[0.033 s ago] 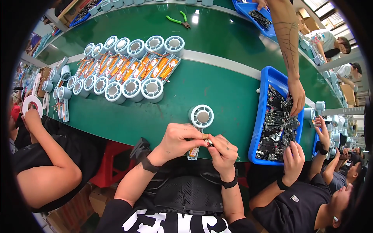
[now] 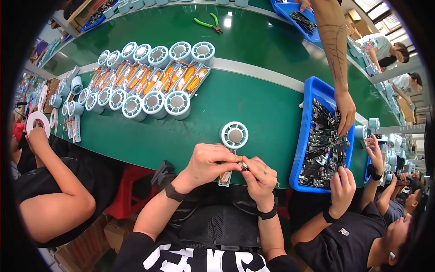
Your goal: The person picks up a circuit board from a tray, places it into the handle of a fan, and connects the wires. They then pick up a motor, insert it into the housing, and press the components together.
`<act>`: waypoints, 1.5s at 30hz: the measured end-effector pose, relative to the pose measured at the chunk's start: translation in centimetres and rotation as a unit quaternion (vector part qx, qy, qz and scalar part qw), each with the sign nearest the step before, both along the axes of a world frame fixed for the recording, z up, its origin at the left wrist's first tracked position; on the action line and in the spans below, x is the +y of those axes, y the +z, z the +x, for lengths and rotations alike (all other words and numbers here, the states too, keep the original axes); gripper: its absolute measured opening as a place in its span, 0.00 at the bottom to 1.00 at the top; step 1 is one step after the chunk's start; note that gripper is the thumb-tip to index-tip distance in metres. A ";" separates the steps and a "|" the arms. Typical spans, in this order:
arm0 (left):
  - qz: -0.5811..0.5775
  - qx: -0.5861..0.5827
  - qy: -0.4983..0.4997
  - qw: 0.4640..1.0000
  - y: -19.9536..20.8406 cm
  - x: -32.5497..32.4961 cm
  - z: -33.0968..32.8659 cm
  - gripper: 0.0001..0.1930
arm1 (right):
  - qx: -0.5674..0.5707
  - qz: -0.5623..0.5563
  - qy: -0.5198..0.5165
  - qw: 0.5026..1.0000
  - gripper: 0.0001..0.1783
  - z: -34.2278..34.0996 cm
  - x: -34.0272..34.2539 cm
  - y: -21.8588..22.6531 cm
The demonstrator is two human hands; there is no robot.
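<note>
My left grip [image 2: 207, 164] and right grip [image 2: 261, 177] pinch one small part [image 2: 244, 167]. Worktop [image 2: 267, 118]: one fan [image 2: 235, 135] just beyond; one blue tray [image 2: 297, 166], right; one green-handled pliers [image 2: 204, 23], farther off.

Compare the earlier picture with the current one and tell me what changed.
Hardly anything: at most, the single fan in front of the hands sits very slightly further left. Nothing was visibly taken hold of or let go. The left hand and right hand stay together at the small part; the blue tray and pliers stayed put.
</note>
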State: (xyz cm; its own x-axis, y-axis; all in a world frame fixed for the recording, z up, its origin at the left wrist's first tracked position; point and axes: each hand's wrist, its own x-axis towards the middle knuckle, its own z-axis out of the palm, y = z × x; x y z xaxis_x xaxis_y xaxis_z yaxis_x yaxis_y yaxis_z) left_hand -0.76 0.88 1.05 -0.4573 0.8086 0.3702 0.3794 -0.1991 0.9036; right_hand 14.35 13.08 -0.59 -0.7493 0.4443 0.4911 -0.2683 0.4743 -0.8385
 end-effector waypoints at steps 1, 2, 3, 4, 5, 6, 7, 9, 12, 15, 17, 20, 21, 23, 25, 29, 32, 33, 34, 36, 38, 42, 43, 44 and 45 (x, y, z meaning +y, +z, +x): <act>0.002 0.000 -0.001 1.000 0.0 0.0 0.0 0.08 | 0.001 -0.001 -0.001 1.000 0.21 0.1 0.0 0.1; 0.004 0.001 -0.002 1.000 -0.1 0.0 -0.1 0.08 | 0.003 0.001 -0.001 1.000 0.21 0.1 0.0 0.2; 0.003 0.002 -0.003 1.000 -0.2 -0.1 -0.2 0.08 | 0.005 0.004 0.000 1.000 0.21 0.1 0.0 0.3; 0.009 0.006 -0.007 1.000 -0.3 -0.1 -0.2 0.09 | 0.006 0.007 0.000 1.000 0.20 0.1 -0.1 0.3; 0.016 0.010 -0.011 1.000 -0.4 -0.1 -0.3 0.09 | 0.007 0.007 -0.001 1.000 0.20 0.1 -0.2 0.3; 0.022 0.013 -0.015 1.000 -0.4 -0.1 -0.3 0.10 | 0.001 -0.013 -0.003 1.000 0.20 0.2 -0.3 0.2; 0.023 0.015 -0.015 1.000 -0.4 0.0 -0.3 0.10 | -0.005 -0.031 -0.005 0.999 0.19 0.3 -0.4 0.1; 0.009 0.013 -0.012 1.000 -0.2 0.1 -0.1 0.11 | -0.011 -0.049 -0.008 0.999 0.18 0.4 -0.5 -0.1; 0.009 0.006 -0.017 1.000 0.1 0.4 -0.2 0.11 | -0.019 -0.130 -0.011 0.991 0.16 0.6 -0.8 -0.3; 0.021 -0.008 -0.026 0.999 0.4 0.3 -0.3 0.12 | -0.024 -0.107 -0.017 0.994 0.15 0.6 -0.8 0.0; 0.011 -0.007 -0.045 0.999 0.3 0.1 -0.4 0.12 | -0.026 -0.096 -0.020 0.995 0.15 0.5 -0.7 0.0; 0.001 0.004 -0.054 0.999 0.6 0.3 -0.5 0.11 | -0.013 -0.091 -0.010 0.996 0.12 0.6 -0.5 -0.2; -0.004 0.013 -0.053 0.998 0.7 0.4 -0.5 0.11 | -0.013 -0.091 -0.011 0.996 0.12 0.5 -0.4 -0.2; -0.015 0.020 -0.053 0.998 0.7 0.3 -0.5 0.11 | -0.013 -0.091 -0.012 0.996 0.12 0.4 -0.5 -0.1; -0.005 0.033 -0.048 0.998 0.3 0.2 -0.5 0.10 | -0.014 -0.092 -0.013 0.996 0.11 0.3 -0.6 -0.2; 0.013 0.058 -0.051 0.997 0.2 0.5 -0.8 0.10 | 0.003 -0.067 -0.002 0.998 0.15 0.2 0.0 -0.2; 0.024 0.061 -0.052 0.996 0.2 0.6 -0.6 0.10 | 0.017 -0.069 0.005 0.997 0.15 0.5 -0.5 -0.3; 0.026 0.054 -0.049 0.997 0.1 0.4 -0.4 0.10 | 0.020 -0.065 0.005 0.998 0.15 0.5 -0.4 -0.3; 0.027 0.046 -0.045 0.998 0.1 0.3 -0.3 0.10 | 0.014 -0.064 0.007 0.998 0.15 0.5 -0.4 -0.2; 0.031 0.052 -0.045 0.997 0.1 0.4 -0.3 0.09 | 0.000 -0.062 0.011 0.998 0.15 0.4 -0.3 0.0; 0.032 0.057 -0.041 0.997 0.2 0.6 -0.4 0.09 | 0.003 -0.053 0.008 0.999 0.15 0.4 -0.2 0.0; 0.033 0.068 -0.036 0.996 0.0 0.4 -0.5 0.08 | -0.019 -0.058 -0.006 0.998 0.14 0.4 -0.5 0.0; 0.043 0.072 -0.037 0.996 0.0 0.5 -0.6 0.08 | -0.044 -0.078 -0.014 0.996 0.13 0.4 -0.6 0.1; 0.033 0.062 -0.027 0.997 0.0 0.6 -0.4 0.08 | -0.070 -0.097 -0.022 0.993 0.13 0.4 -0.6 0.2; 0.024 0.052 -0.018 0.998 0.1 0.6 -0.3 0.09 | -0.067 -0.086 -0.023 0.994 0.13 0.4 -0.7 0.3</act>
State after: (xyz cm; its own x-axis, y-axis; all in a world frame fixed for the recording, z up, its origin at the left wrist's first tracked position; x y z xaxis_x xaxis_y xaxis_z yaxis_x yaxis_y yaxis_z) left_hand -1.04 1.48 1.13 -0.3854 0.8042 0.4524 0.4619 -0.2563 0.8491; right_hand 14.71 12.41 -0.32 -0.7796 0.5487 0.3021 -0.1302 0.3298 -0.9350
